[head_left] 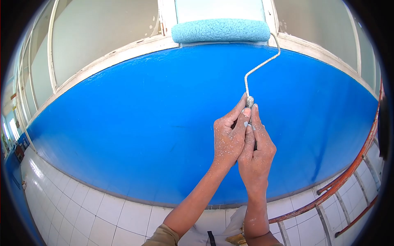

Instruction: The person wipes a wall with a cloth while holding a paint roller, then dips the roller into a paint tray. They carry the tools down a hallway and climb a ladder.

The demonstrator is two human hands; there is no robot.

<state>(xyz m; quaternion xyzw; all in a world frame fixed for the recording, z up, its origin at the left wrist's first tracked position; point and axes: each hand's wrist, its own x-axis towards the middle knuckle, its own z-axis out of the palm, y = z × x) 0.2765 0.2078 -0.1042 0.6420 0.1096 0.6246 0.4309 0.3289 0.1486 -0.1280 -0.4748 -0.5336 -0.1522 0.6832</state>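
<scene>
A paint roller with a fluffy light-blue sleeve (221, 30) is held up at the top of the view. Its bent wire frame (262, 63) runs down to a dark, paint-crusted handle (250, 101). Both hands wrap that handle, which they mostly hide. My left hand (230, 135) closes round it from the left, thumb along the front. Pressed against it, my right hand (257, 141) grips from the right. White paint specks dot both hands. The sleeve overlaps the pale panel (219, 10) and the white frame just above the blue wall (164, 110).
White-framed glass panes (106, 33) curve above the blue wall on both sides. At the lower right stands a ladder-like frame with red-brown rails (349, 172) and grey rungs. White tiles (111, 209) cover the floor.
</scene>
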